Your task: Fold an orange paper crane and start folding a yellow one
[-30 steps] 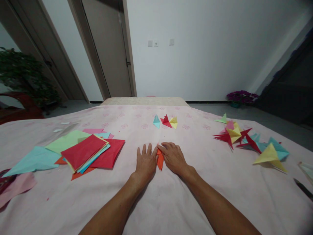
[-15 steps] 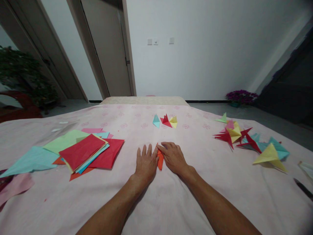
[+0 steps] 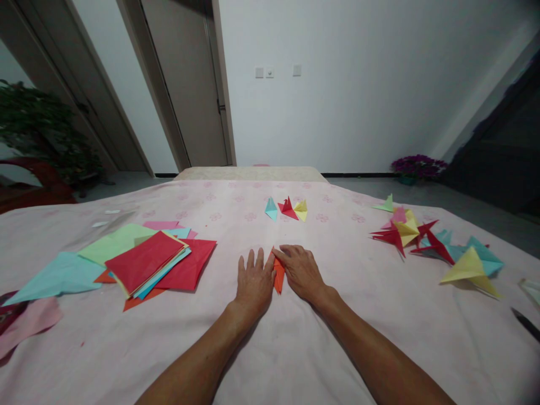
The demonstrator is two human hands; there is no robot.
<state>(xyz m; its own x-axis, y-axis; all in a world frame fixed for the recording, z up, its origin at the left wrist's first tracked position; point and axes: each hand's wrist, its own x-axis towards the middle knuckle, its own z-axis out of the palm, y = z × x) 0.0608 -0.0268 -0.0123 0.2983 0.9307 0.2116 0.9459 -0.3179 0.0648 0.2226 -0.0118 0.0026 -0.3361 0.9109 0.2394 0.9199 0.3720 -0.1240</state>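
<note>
A narrow kite-shaped piece of folded orange paper (image 3: 278, 277) lies on the tablecloth, its points toward and away from me. My left hand (image 3: 256, 279) rests flat at its left side with the fingers spread; the inner edge of that hand touches the paper near its upper end. From the right, my right hand (image 3: 301, 271) bends over the same end, fingers close together and curled, thumb and fingertip pressing on the paper. The far tip of the paper is partly covered by the fingers.
Left of the hands lies a stack of coloured paper sheets (image 3: 145, 264). Folded paper cranes (image 3: 407, 228) are heaped at the right, beside a black pen (image 3: 525, 323). Farther back stand three small folded pieces, among them a red crane (image 3: 288, 210). The pink cloth (image 3: 236, 349) has wrinkles.
The whole view has shifted very slightly. Both hands keep their places on the orange paper, with no clear movement.
</note>
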